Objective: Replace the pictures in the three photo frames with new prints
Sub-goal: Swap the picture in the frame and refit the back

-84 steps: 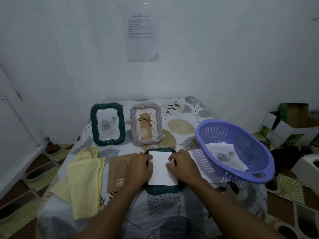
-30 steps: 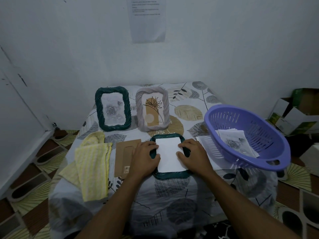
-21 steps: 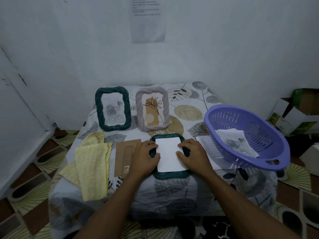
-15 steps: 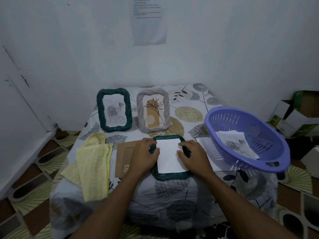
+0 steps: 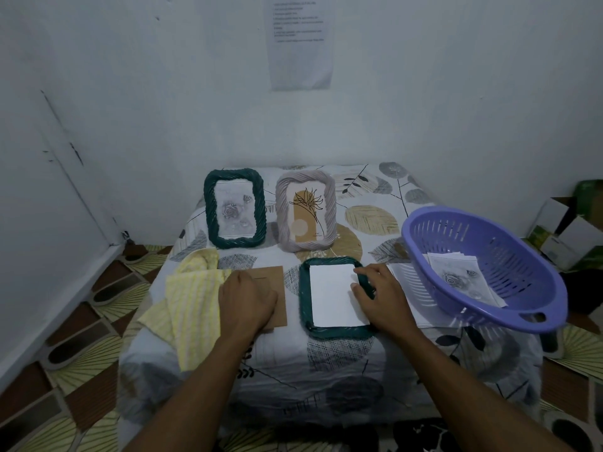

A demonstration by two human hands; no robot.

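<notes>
Left hand lies palm-down on the board, fingers bent onto it. Whether it has a real grip, I cannot tell. Over to the right hand: it holds the near rim of the flat frame, fingertips hooked over the edge, thumb at the edge of the sheet. That white sheet sits blank side up inside the face-down frame, just left of the right hand, between the two hands.

Where does that leave the job? By my reading, about midway. Beyond the left hand stands the green frame, upright, showing a grey rose much like the prints lying in the basket to the right of the right hand. So that one looks done. The flat frame seems loaded with its print, but its back is open. The board under the left hand looks like the missing back, so closing it up and standing it is left. Then the grey frame, between and beyond both hands, shows a plant drawing that matches nothing in the basket; likely untouched.

The cloth lies touching the left hand's outer side.
</notes>
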